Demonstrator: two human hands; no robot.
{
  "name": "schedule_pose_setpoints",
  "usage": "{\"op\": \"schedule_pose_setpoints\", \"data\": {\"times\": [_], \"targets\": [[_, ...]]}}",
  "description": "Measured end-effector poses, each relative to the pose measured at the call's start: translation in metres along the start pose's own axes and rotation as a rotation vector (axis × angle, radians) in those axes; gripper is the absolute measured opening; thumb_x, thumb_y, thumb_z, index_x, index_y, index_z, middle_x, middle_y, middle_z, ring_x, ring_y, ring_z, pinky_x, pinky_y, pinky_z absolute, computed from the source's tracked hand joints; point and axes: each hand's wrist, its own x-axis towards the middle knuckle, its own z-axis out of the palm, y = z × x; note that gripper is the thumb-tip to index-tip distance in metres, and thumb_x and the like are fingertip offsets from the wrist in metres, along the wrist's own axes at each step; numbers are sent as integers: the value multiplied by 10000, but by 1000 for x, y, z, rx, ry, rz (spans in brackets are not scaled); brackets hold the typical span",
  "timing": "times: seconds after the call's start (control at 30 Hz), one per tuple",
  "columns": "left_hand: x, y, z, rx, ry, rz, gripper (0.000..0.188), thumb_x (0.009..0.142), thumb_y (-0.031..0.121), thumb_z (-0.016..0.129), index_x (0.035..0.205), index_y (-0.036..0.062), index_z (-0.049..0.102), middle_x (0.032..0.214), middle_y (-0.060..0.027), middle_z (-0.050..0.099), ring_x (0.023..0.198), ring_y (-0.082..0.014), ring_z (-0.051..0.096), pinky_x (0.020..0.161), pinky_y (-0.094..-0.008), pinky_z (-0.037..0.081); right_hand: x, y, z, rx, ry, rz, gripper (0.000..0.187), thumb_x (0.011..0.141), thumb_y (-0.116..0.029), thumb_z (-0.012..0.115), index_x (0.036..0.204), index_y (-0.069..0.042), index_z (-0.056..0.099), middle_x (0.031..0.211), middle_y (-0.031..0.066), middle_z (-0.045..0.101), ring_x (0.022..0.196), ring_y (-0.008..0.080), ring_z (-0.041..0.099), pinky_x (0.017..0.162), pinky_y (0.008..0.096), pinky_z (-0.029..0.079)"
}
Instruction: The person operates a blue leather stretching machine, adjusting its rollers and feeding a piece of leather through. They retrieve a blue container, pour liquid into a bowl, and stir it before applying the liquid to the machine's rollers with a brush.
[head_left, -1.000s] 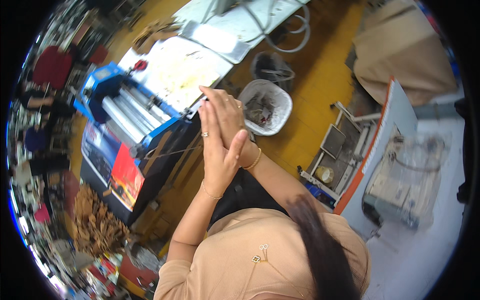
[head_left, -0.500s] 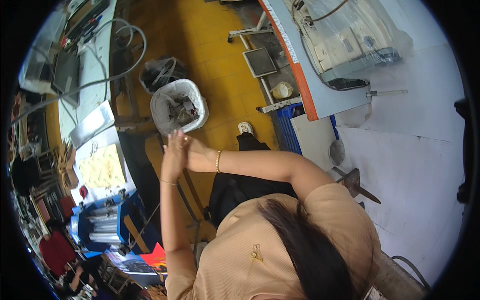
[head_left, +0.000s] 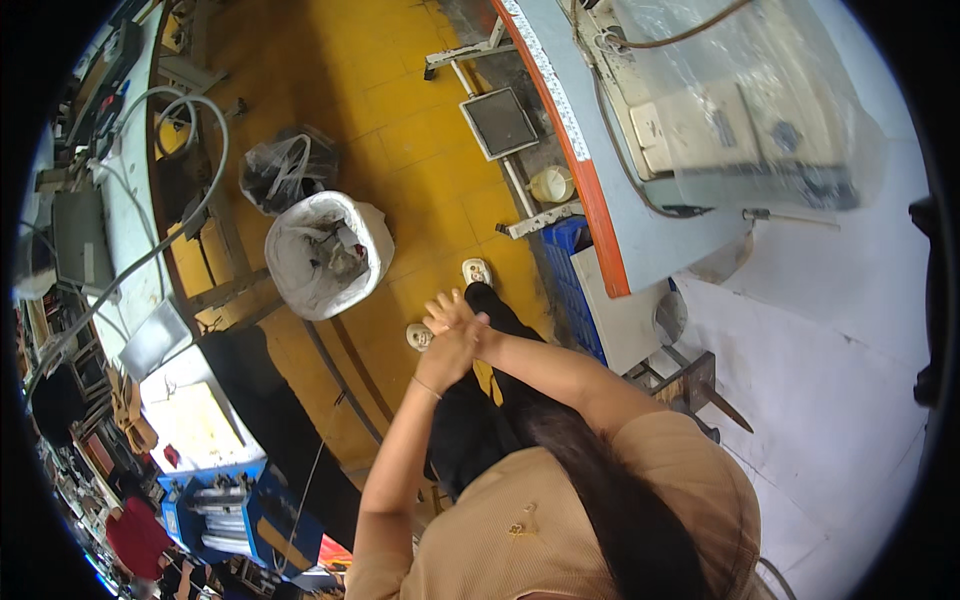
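In front of my body, above my dark trousers and shoes, my two hands are joined. My left hand (head_left: 453,354), with a thin bracelet at the wrist, is closed over the back of my right hand (head_left: 447,309) near its wrist. The right hand's fingers stick out beyond it, apart and bare. No tool or object shows in either hand. The left palm and part of the right hand are hidden where they overlap. The nearest thing beyond the hands is a white bin (head_left: 374,232) lined with a bag, with scraps inside.
A dark plastic bag (head_left: 290,172) stands behind the bin. Along the left, a bench carries yellow sheets (head_left: 203,424) and a blue machine with metal rollers (head_left: 222,515). At right is an orange-edged table (head_left: 612,245) with a plastic-covered machine (head_left: 700,120). Beneath it sits a blue crate (head_left: 572,285).
My joined hands have moved right and closer to my body, away from the bin. My left hand now covers more of the right, hiding its gold bracelet. The view has shifted.
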Motion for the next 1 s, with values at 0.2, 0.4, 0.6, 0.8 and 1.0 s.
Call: {"op": "schedule_pose_setpoints", "data": {"times": [0.2,0.4,0.6,0.8,1.0], "targets": [[67,-76,45,-659,260,-344,316,993,214,552,995,-67,696,1015,-129,695,805,-134,658,733,-247,504,42,144,152,467,-54,511,255,881,-291,559,1069,-160,671,1088,136,642,1114,349,583,940,550,411],[117,-222,159,293,196,-702,597,895,533,589,1358,158,559,1587,-170,226,1457,-393,173,1147,-572,180,82,376,358,2138,685,1208,230,991,-263,458,1203,-204,523,859,19,620,672,231,613,486,334,455],[159,-295,191,546,152,-750,622,810,328,683,1395,207,510,1554,-106,325,1443,-349,254,1149,-523,232,60,522,417,2181,1412,1414,707,1023,-511,315,1381,98,315,1339,202,493,1169,317,575,972,384,517],[168,-307,186,576,273,-699,590,775,195,685,1350,206,549,1506,-89,402,1415,-336,312,1139,-515,251,60,560,423,2134,1503,1470,490,1040,-234,291,1359,138,299,1321,270,463,1207,376,541,1010,468,495],[158,-288,192,608,252,-621,458,864,117,537,1313,202,574,1501,-97,406,1405,-339,323,1140,-515,244,59,559,412,2022,1596,1249,386,936,-10,283,1263,192,321,1189,327,480,1133,557,530,939,580,539]]}}
